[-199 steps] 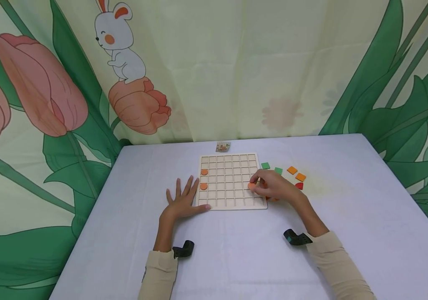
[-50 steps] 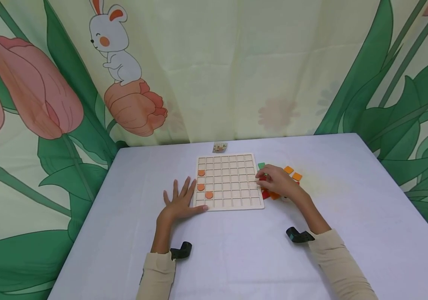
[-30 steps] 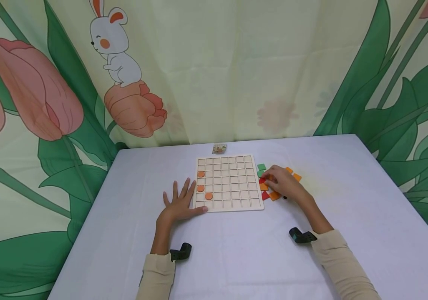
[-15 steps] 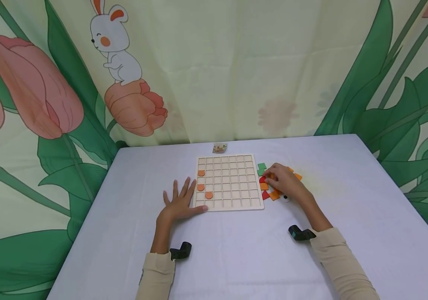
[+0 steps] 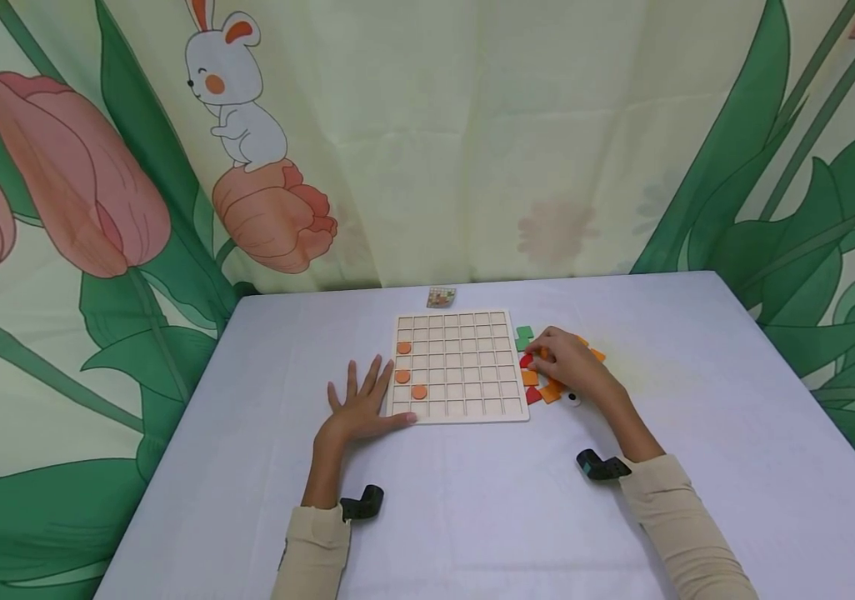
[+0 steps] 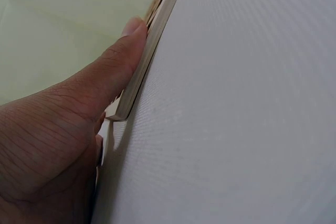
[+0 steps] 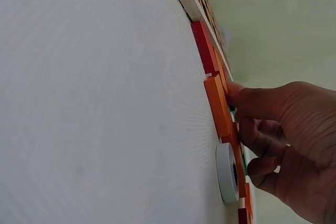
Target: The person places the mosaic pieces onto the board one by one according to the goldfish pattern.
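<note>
A pale wooden grid board (image 5: 465, 362) lies on the white table. Three orange round pieces (image 5: 419, 392) sit in cells at its left side. My left hand (image 5: 360, 412) is spread at the board's left edge; in the left wrist view, its thumb (image 6: 113, 64) rests on the rim. My right hand (image 5: 566, 362) is down among the loose pieces right of the board, fingers bent. In the right wrist view, its thumb reaches behind an orange piece (image 7: 218, 104); whether the fingers pinch one is hidden. A red piece (image 5: 527, 360) lies by the fingertips.
Green pieces (image 5: 524, 333) lie above the right hand, more orange ones (image 5: 551, 392) below it. A white round piece with a black dot (image 5: 572, 399) lies under the wrist. A small patterned packet (image 5: 441, 297) is behind the board, near the patterned curtain (image 5: 487, 150).
Since the oldest frame, a third orange round piece has gone from my right hand onto the board. The right hand has returned to the loose pieces, nearly still lately. My left hand stays put.
</note>
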{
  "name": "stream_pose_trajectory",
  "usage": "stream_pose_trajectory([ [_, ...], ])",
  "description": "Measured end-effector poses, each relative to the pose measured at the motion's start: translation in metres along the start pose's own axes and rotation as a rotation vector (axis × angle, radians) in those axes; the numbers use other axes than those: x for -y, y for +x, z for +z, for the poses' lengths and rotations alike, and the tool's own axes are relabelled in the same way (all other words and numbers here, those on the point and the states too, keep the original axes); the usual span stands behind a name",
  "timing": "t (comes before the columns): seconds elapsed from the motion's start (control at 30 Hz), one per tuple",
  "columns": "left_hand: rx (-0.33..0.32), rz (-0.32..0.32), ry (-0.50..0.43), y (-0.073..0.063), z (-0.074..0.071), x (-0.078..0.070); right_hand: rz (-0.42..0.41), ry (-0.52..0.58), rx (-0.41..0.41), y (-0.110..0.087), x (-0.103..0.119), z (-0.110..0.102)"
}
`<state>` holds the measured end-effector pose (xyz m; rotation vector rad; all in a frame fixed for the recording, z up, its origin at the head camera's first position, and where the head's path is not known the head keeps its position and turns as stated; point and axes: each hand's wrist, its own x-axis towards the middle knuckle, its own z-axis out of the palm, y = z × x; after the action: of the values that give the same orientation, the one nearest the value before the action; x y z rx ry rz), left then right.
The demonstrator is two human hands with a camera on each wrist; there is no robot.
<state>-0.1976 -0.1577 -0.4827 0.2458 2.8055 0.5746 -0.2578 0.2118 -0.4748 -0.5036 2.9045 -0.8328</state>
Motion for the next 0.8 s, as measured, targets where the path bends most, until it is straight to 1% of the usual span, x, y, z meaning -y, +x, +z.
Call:
stream_pose_trajectory([
  [0.2, 0.001, 0.001, -0.006, -0.0001, 0.0008, 0.0000, -0.011, -0.021, 0.004, 0.0012, -0.0004, 0.0015],
  [0.4, 0.023, -0.012, 0.008, 0.0008, 0.0013, 0.0012, -0.036, -0.036, 0.016, 0.0022, -0.0025, 0.0008],
  [0.47, 0.017, -0.008, 0.008, 0.0008, 0.0016, 0.0017, -0.040, -0.032, 0.021, 0.0025, -0.0034, 0.0001],
  [0.63, 0.000, 0.002, -0.002, 0.0009, 0.0018, 0.0021, -0.026, -0.017, 0.030, 0.0027, -0.0038, -0.0022],
  [0.8, 0.005, 0.000, -0.003, 0.0014, 0.0025, 0.0026, -0.018, -0.015, 0.033, 0.0030, -0.0043, -0.0032],
])
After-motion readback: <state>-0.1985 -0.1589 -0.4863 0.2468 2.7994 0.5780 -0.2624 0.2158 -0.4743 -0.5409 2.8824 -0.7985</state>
